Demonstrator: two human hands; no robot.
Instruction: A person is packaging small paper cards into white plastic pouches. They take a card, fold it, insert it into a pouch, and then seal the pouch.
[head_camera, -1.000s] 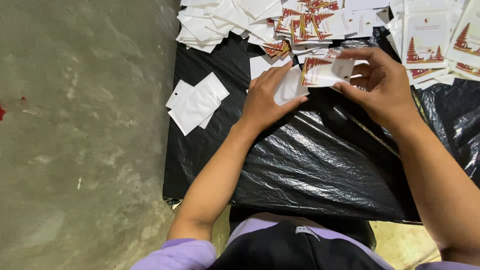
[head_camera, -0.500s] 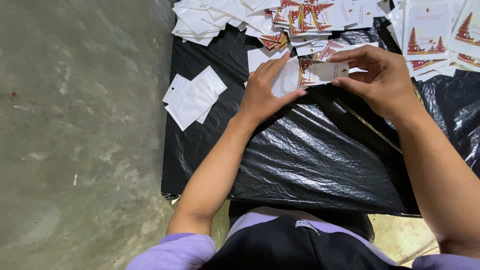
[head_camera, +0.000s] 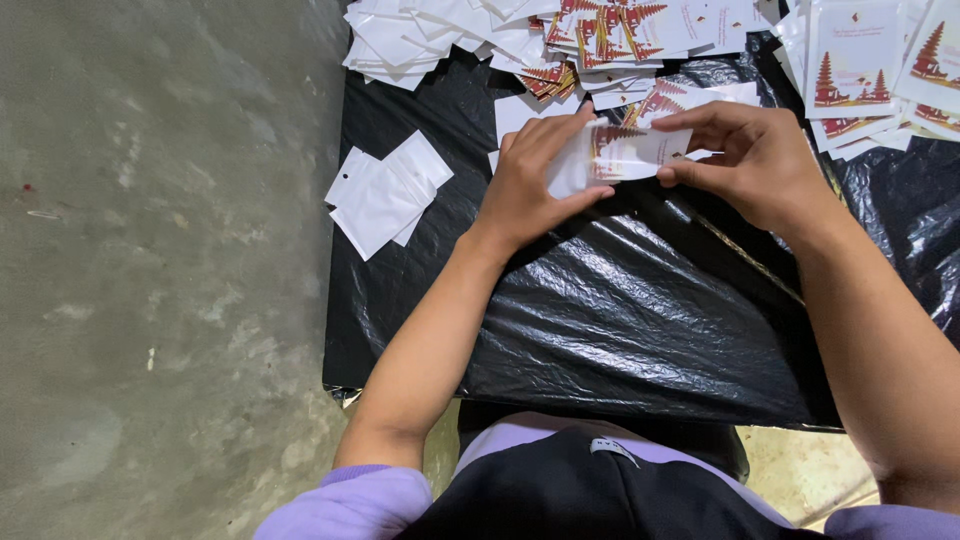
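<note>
Both of my hands hold one small clear plastic sleeve (head_camera: 625, 152) with a red-and-white printed card in it, just above a black plastic sheet (head_camera: 620, 320). My left hand (head_camera: 535, 180) pinches the sleeve's left end between thumb and fingers. My right hand (head_camera: 755, 160) grips its right end with fingertips curled over the top edge. Loose printed cards (head_camera: 600, 30) lie in a heap just beyond my hands.
A small stack of blank white sleeves (head_camera: 385, 190) lies at the sheet's left edge. More white sleeves (head_camera: 420, 35) and larger printed cards (head_camera: 855, 60) crowd the far side. Grey concrete floor (head_camera: 150, 270) fills the left.
The hands have stayed together on the card and sleeve; the card now sits further inside the sleeve, and the view has shifted slightly so the piles appear higher.
</note>
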